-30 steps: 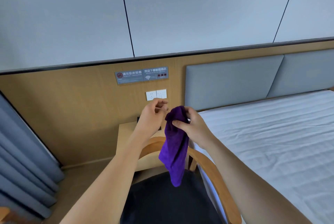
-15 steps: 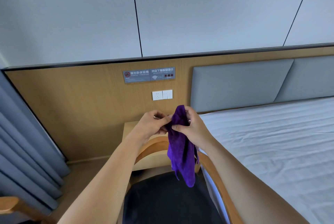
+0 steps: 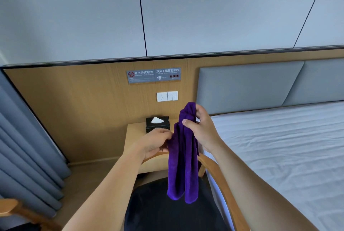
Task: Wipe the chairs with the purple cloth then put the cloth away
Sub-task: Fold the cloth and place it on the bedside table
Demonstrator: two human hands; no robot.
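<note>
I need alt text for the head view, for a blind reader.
The right hand grips the top of a purple cloth and the left hand pinches its side; it hangs over a wooden chair with a dark seat. Behind are a tissue box on a bedside table and a bed.
</note>
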